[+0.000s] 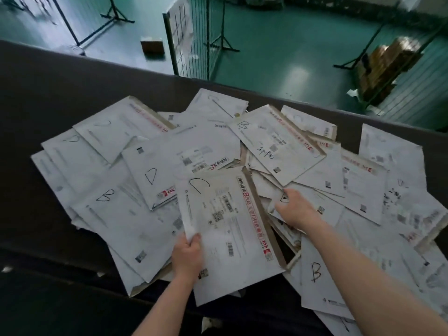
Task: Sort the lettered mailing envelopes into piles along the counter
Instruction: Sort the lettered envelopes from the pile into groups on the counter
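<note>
A heap of several white mailing envelopes covers the dark counter [60, 88], each with a handwritten letter. My left hand [188, 257] grips the left edge of an envelope marked C [230, 234], lifted above the heap near the front. My right hand [297, 209] lies to its right with its fingers curled on an envelope [312, 202] in the heap, covering most of that letter. Around them lie a D envelope [169, 170], a B envelope [116, 209] at the left, another B [274, 146] behind, and a B [320, 282] at the front right.
Bare dark counter stretches to the left and behind the heap. Beyond its far edge is a green floor with a wire mesh panel [191, 37], black stands [116, 13] and brown cardboard boxes [388, 66] at the right.
</note>
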